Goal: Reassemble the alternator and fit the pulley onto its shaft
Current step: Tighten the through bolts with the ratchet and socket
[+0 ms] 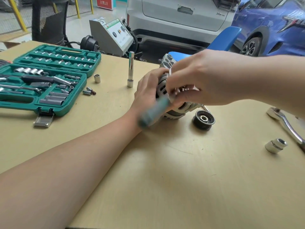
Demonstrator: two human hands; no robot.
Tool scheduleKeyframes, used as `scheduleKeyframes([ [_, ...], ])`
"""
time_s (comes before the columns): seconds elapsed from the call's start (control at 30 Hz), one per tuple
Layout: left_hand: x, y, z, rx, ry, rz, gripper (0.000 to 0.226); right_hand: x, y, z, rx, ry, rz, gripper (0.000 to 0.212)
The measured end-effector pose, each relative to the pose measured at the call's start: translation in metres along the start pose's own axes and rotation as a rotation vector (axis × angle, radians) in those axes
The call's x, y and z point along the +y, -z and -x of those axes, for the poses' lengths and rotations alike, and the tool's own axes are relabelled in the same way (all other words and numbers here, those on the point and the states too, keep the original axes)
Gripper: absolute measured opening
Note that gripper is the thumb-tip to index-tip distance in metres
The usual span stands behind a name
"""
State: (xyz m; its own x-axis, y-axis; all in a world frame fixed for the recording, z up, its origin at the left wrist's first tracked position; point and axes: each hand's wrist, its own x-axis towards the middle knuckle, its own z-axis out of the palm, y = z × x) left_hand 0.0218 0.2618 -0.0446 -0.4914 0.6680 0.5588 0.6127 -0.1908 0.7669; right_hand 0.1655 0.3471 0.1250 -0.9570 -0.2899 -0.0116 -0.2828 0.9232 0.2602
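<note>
The silver alternator [166,66] stands on the wooden table [181,171], mostly hidden behind both hands. My left hand [148,86] curls round its left side. My right hand [198,80] grips a tool with a blurred grey-green handle [153,113] at the alternator's front, and the tool's tip is hidden. The black grooved pulley [204,119], with a nut lying in its centre, rests flat on the table just right of the alternator, off the shaft.
An open green socket set [47,78] fills the left of the table. A tall deep socket [130,69] stands upright beside loose sockets [97,78]. A chrome ratchet [285,124] and a socket [275,145] lie at the right. Cars are parked beyond the table's far edge.
</note>
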Motion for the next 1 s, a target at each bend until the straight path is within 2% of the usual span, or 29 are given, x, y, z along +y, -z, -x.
scheduleKeyframes([
  [0.1,0.0,0.001,0.001,0.003,-0.005,-0.019,0.072,0.006,-0.004,0.01,0.018,0.193,0.194,0.01],
  [0.2,0.002,0.0,0.001,-0.009,0.008,-0.019,0.074,0.009,-0.011,0.016,0.081,0.218,0.269,0.02],
  [0.33,0.0,0.0,0.002,-0.014,0.014,-0.01,0.073,0.004,-0.018,0.016,0.127,0.055,0.197,0.03],
  [0.47,-0.003,0.002,-0.002,-0.065,-0.012,-0.07,0.075,-0.007,-0.023,0.01,0.203,-0.137,0.057,0.015],
  [0.53,-0.002,0.001,-0.003,-0.057,-0.012,-0.029,0.074,-0.012,-0.022,0.007,0.216,-0.231,0.01,0.013],
  [0.67,0.001,-0.001,-0.002,-0.029,0.019,-0.054,0.08,-0.014,-0.022,-0.006,0.189,-0.496,-0.052,0.025],
  [0.83,0.004,0.002,-0.001,-0.041,0.079,-0.042,0.085,-0.01,-0.015,-0.026,0.141,-0.877,-0.435,0.024],
  [0.9,0.005,0.003,-0.001,-0.042,0.075,-0.037,0.087,-0.011,-0.012,-0.029,0.14,-0.934,-0.555,0.021],
  [1.0,0.006,0.004,0.0,-0.048,0.072,-0.028,0.085,-0.013,-0.01,-0.025,0.107,-0.827,-0.387,0.026],
])
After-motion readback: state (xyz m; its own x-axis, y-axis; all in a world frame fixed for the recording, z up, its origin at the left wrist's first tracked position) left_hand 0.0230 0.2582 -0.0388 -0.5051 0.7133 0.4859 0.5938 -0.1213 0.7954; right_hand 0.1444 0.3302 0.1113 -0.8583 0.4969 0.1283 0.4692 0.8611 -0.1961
